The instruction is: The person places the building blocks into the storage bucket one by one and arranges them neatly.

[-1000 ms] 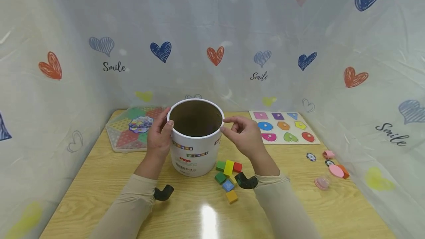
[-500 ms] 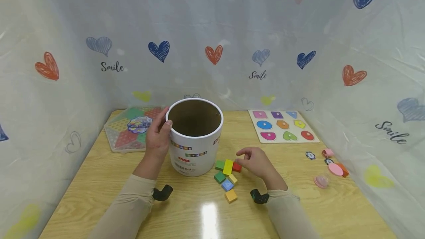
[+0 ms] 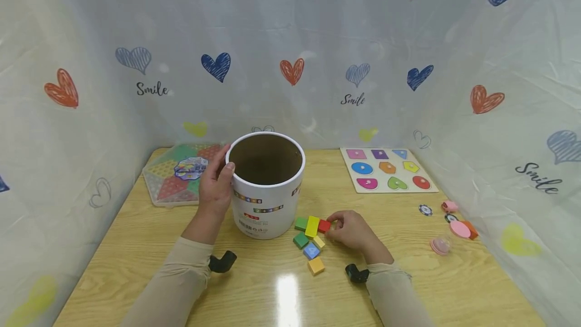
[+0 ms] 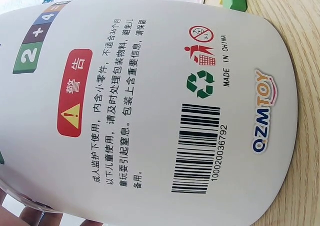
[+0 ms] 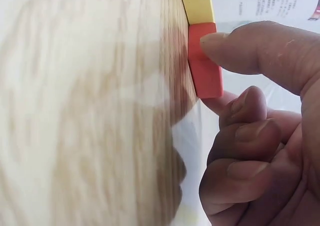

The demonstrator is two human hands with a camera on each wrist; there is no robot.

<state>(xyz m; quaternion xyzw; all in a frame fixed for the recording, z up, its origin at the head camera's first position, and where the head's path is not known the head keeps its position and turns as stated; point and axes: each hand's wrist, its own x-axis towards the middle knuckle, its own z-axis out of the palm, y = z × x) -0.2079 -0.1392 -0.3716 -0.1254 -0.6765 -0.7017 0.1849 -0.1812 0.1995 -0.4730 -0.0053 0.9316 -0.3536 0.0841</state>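
A white bucket [image 3: 268,193] with printed sums stands upright on the table, its open top showing a dark inside. My left hand [image 3: 215,188] holds its left side near the rim, thumb on the near face. The left wrist view is filled by the printed bucket wall [image 4: 150,105]. My right hand [image 3: 355,232] pinches a red block [image 5: 205,65] on the table between thumb and index finger. Against that red block lies a yellow block [image 3: 311,226], with a green block [image 3: 301,223] on its other side. Nearer are a dark green block [image 3: 300,240], a blue block [image 3: 311,251] and yellow-orange ones.
Behind the left hand lies a clear case [image 3: 170,178] of coloured beads. A shape puzzle board [image 3: 388,170] is at the back right. Small items, including a pink disc [image 3: 460,229] and a clear-domed pink piece [image 3: 440,246], lie at the right. Heart-print sheeting surrounds the wooden table.
My right hand has left the bucket's rim, come down toward me and taken hold of the red block. The left hand has stayed on the bucket.
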